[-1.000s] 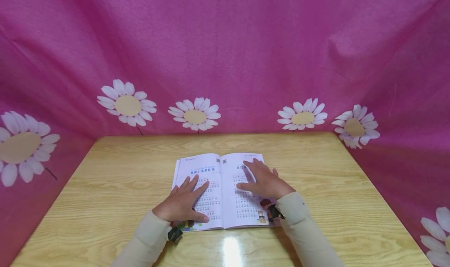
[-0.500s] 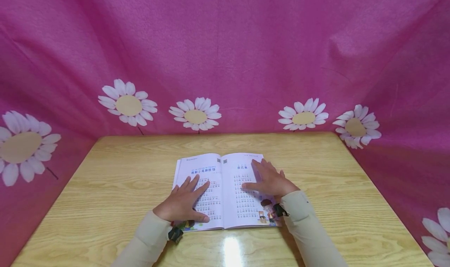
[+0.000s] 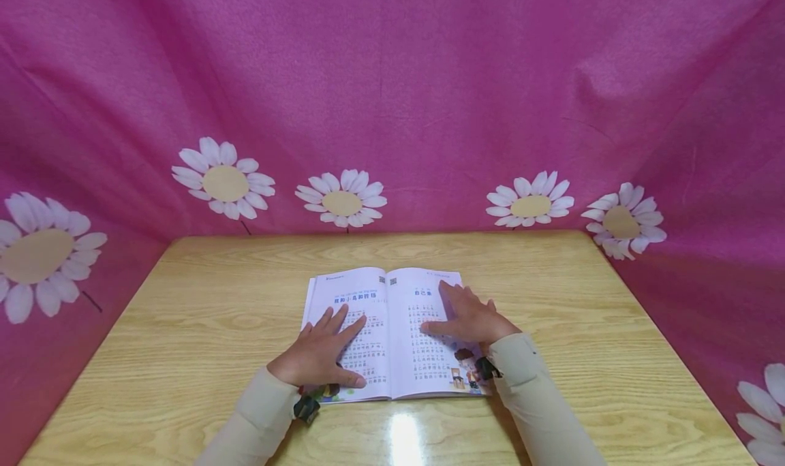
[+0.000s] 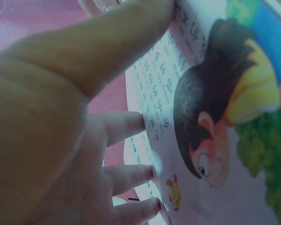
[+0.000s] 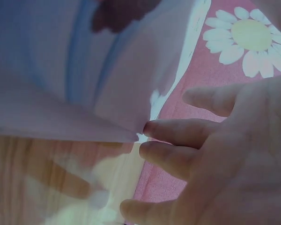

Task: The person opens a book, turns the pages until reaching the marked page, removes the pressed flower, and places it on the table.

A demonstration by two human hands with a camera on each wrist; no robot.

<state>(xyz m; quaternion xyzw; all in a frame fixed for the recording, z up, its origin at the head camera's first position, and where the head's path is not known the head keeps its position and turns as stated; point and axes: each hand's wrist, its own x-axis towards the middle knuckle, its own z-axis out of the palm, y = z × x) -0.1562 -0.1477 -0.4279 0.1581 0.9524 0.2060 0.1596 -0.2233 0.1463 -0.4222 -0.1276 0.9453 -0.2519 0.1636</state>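
An open book [image 3: 401,357] with printed text and small coloured pictures lies flat on the wooden table, its spine running away from me. My left hand [image 3: 319,353] rests on the left page with fingers spread; in the left wrist view its fingertips [image 4: 150,173] touch the page beside a drawing of a child [image 4: 201,122]. Over the right page and its outer edge is my right hand [image 3: 475,319], fingers extended and thumb pointing to the middle. The right wrist view shows its fingertips [image 5: 152,127] right at the page's edge [image 5: 145,136].
The wooden table [image 3: 214,302] spreads out around the book. Behind and beside it hangs a pink cloth [image 3: 429,98] printed with large white daisies. A bright light reflection shows on the table just in front of the book.
My right hand has moved a little to the right, from over the right page's text towards its outer edge, uncovering the title. The left hand has stayed in place.
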